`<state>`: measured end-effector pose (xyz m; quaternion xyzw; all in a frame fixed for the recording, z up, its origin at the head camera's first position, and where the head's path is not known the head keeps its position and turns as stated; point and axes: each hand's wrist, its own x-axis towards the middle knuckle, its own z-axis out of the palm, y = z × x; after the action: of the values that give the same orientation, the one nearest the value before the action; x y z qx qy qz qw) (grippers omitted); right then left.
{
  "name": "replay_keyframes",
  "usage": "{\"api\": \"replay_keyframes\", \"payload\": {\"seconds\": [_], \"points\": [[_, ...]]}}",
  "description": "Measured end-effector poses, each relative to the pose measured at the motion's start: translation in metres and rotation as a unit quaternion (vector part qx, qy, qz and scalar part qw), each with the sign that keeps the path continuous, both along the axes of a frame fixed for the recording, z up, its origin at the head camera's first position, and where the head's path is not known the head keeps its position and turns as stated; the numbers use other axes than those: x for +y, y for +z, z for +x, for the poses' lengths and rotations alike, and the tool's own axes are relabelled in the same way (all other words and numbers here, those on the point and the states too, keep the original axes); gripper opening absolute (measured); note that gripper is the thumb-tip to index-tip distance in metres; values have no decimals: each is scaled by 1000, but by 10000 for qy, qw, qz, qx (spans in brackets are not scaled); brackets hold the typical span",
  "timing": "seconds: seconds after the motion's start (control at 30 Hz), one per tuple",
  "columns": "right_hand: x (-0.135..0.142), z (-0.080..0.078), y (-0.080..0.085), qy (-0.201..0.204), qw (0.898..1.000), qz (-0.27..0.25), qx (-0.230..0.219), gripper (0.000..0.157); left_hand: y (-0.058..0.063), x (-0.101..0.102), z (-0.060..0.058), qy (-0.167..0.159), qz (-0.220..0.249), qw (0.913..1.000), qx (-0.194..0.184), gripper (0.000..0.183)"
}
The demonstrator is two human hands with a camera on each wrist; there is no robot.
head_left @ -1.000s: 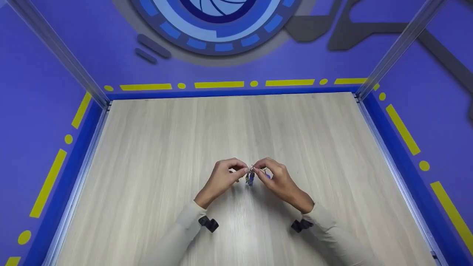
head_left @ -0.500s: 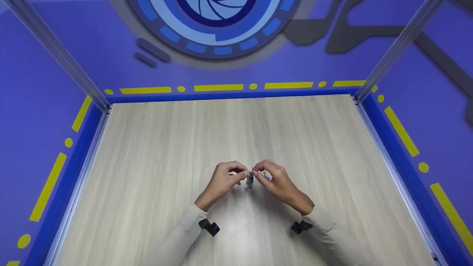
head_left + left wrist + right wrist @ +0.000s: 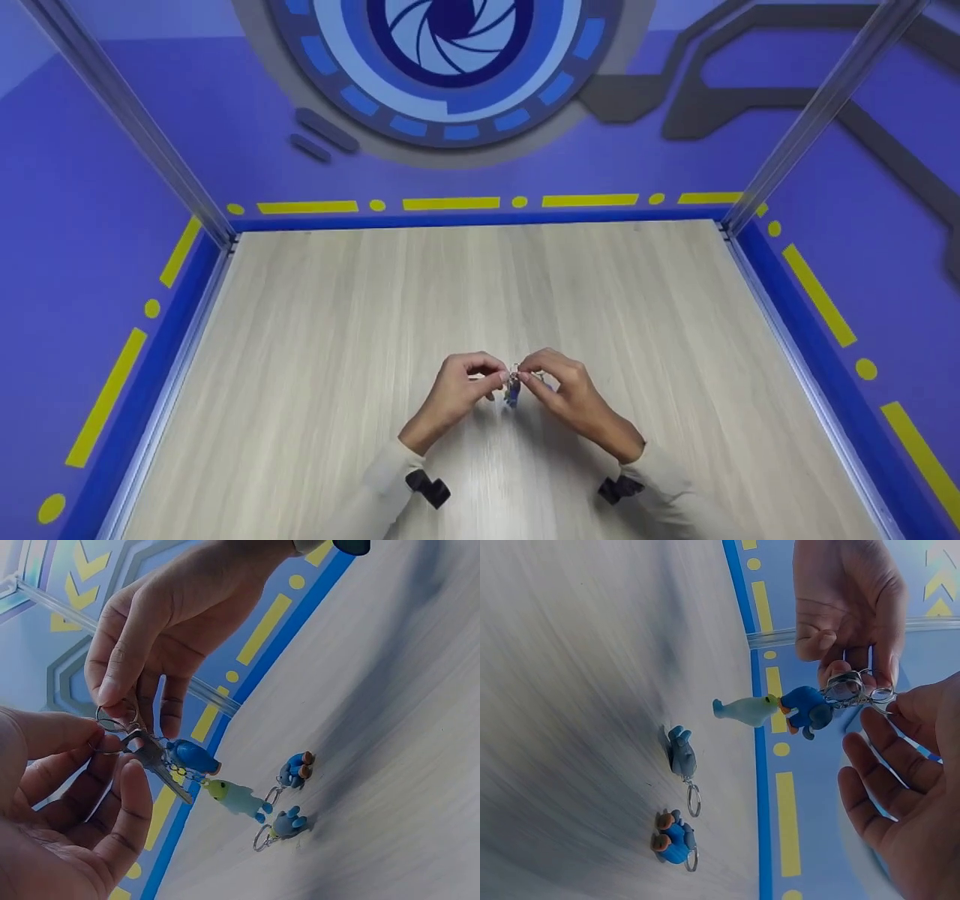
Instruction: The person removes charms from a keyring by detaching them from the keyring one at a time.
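My left hand (image 3: 461, 388) and right hand (image 3: 566, 388) meet fingertip to fingertip above the table. In the left wrist view, the left thumb and finger pinch a metal key ring (image 3: 105, 741), and the right fingers pinch the ring (image 3: 112, 714) linked beside it. A metal key (image 3: 159, 765) hangs from these rings. Also dangling there are a blue figurine keychain (image 3: 804, 706) with orange feet and a pale green figurine keychain (image 3: 744, 711) with a yellow-green head. Fingertips partly cover the rings.
Two more figurine keychains lie on the wooden table (image 3: 360, 300) below the hands: a grey one (image 3: 682, 754) with blue feet and a blue one (image 3: 675, 840) with orange feet, each with a split ring. Blue walls (image 3: 187, 135) enclose the table at back and sides.
The head view has tilted upward, so hands and table sit lower in it. Both hands keep their pinch on the rings, with only slight finger movement.
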<state>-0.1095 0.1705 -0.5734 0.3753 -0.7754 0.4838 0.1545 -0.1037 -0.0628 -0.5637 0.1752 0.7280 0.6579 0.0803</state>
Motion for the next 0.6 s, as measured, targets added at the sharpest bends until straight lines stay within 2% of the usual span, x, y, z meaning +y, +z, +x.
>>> {"api": "replay_keyframes", "payload": {"seconds": [0.2, 0.4, 0.5, 0.6], "points": [[-1, 4, -2, 36, 9999, -97, -135, 18, -5, -3, 0, -92, 492, 9987, -88, 12], [-1, 10, -3, 18, 9995, -321, -55, 23, -12, -5, 0, -331, 1026, 9937, -299, 15], [-2, 10, -2, -15, 9992, -403, -42, 23, -12, -3, -2, -387, 1040, 9932, -344, 16], [-2, 9, -1, -118, 9992, -384, 7, 20, -11, -2, -5, -426, 852, 9950, -311, 16]]}}
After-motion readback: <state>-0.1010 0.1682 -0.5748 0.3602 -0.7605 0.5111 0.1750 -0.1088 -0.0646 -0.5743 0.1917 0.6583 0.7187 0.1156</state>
